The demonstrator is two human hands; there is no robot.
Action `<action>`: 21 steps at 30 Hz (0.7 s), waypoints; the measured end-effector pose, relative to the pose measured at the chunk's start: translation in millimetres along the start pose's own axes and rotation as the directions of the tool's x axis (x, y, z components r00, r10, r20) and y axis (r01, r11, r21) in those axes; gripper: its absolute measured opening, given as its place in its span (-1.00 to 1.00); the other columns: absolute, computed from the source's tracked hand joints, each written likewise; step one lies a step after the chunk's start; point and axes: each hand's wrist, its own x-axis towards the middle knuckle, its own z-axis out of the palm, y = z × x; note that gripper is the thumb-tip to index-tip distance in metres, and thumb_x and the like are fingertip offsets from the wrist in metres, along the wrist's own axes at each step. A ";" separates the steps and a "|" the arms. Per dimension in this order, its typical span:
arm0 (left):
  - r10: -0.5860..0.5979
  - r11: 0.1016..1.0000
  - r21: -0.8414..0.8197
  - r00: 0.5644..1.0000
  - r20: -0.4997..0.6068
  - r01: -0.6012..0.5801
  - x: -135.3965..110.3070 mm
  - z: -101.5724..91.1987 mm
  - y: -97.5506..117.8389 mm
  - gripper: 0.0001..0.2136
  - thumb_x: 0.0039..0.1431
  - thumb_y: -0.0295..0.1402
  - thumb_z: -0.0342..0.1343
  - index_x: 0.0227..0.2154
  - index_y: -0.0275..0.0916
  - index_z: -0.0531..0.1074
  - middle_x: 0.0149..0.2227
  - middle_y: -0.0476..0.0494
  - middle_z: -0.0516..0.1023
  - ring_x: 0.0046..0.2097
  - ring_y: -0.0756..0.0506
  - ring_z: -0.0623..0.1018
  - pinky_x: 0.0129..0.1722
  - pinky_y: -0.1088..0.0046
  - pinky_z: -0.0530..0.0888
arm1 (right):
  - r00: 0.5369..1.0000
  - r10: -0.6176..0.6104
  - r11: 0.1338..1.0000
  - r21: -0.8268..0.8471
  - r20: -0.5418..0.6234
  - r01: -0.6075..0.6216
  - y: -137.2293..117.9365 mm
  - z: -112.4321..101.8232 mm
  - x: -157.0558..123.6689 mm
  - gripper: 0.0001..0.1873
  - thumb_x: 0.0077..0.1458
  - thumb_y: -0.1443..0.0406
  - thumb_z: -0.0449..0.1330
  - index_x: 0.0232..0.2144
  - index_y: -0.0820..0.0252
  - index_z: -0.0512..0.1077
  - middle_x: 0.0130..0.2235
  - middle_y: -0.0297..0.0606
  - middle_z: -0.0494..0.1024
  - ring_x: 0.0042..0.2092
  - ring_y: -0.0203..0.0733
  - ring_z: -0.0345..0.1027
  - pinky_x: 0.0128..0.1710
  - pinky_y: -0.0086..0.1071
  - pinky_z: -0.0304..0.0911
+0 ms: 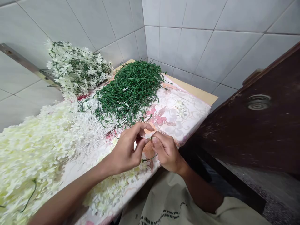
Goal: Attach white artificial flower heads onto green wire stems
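Close together above the table's front edge, my two hands work on one small white artificial flower (148, 135). My left hand (130, 147) pinches its petals between thumb and fingertips. Thumb and forefinger of my right hand (165, 150) are closed on a green plastic stem (150, 158) at the flower's base; the stem's free end curves out below the hand. Just beyond lies a heap of green plastic stems (133, 89). White thread-like stamens (90, 131) are piled left of the hands, and loose white petals (110, 190) lie under my left forearm.
A large mound of cream flower petals (35, 147) covers the table's left side. Assembled white flowers on stems (77, 67) are bunched at the back left. Floral cloth (187, 115) covers the table, which meets tiled walls (182, 40). A dark brown door (264, 125) stands close on the right.
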 end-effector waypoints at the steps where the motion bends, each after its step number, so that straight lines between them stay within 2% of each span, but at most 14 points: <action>1: -0.015 1.000 -0.022 1.000 0.017 0.015 -0.1 -0.8 -0.3 -0.80 0.23 -0.48 -0.02 -0.09 -0.21 0.26 -0.40 -0.01 0.27 -0.46 0.03 0.28 -0.48 0.52 0.25 | 1.000 -0.002 1.000 0.015 0.008 0.002 0.2 -0.5 -0.1 -0.68 0.31 0.23 -0.14 -0.52 0.14 0.11 -0.56 -0.43 0.11 -0.53 -0.35 0.04 -0.48 -0.41 -0.02; 7: -0.090 0.950 -0.284 0.986 0.143 0.129 5.6 -9.1 -4.9 -0.83 0.23 -0.35 0.04 -0.13 -0.21 0.32 -0.40 -0.02 0.24 -0.41 0.00 0.28 -0.46 0.52 0.28 | 0.994 -0.040 0.986 0.165 0.099 0.023 1.4 -6.2 1.9 -0.64 0.31 0.19 -0.13 -0.54 0.15 0.11 -0.57 -0.45 0.11 -0.54 -0.36 0.00 -0.50 -0.41 -0.03; 10: -0.116 0.912 -0.373 0.978 0.173 0.174 9.5 -9.0 -6.5 -0.84 0.20 -0.34 0.08 -0.17 -0.22 0.34 -0.44 0.00 0.21 -0.45 0.02 0.26 -0.51 0.54 0.26 | 0.996 -0.021 0.979 0.202 0.087 0.003 1.3 -5.6 2.0 -0.62 0.32 0.18 -0.14 -0.54 0.15 0.11 -0.58 -0.45 0.12 -0.55 -0.36 0.01 -0.50 -0.42 -0.02; 14: -0.136 0.927 -0.332 0.982 0.133 0.174 7.5 -6.9 -4.5 -0.81 0.23 -0.36 0.04 -0.10 -0.21 0.27 -0.41 0.00 0.23 -0.43 0.02 0.29 -0.48 0.54 0.29 | 0.999 0.030 0.984 0.175 0.033 -0.035 1.2 -2.3 0.6 -0.64 0.32 0.19 -0.13 -0.53 0.14 0.10 -0.59 -0.46 0.10 -0.56 -0.37 -0.02 -0.52 -0.42 -0.06; 17: -0.100 0.962 -0.243 0.988 0.120 0.127 3.7 -7.4 -1.1 -0.81 0.26 -0.42 -0.01 -0.08 -0.18 0.24 -0.38 0.00 0.26 -0.41 0.03 0.32 -0.43 0.54 0.31 | 1.000 0.017 0.989 0.146 0.006 -0.018 0.9 -1.4 0.2 -0.64 0.32 0.19 -0.13 -0.54 0.15 0.09 -0.58 -0.46 0.07 -0.56 -0.37 -0.02 -0.52 -0.42 -0.07; 21: -0.051 0.985 -0.160 0.996 0.078 0.063 2.5 -7.5 0.2 -0.81 0.25 -0.48 -0.03 -0.10 -0.17 0.23 -0.38 0.01 0.26 -0.41 0.04 0.30 -0.44 0.55 0.27 | 0.999 -0.016 0.995 0.100 0.030 0.013 1.5 -3.1 0.6 -0.65 0.31 0.22 -0.12 -0.54 0.15 0.10 -0.57 -0.46 0.07 -0.55 -0.38 -0.01 -0.50 -0.42 -0.07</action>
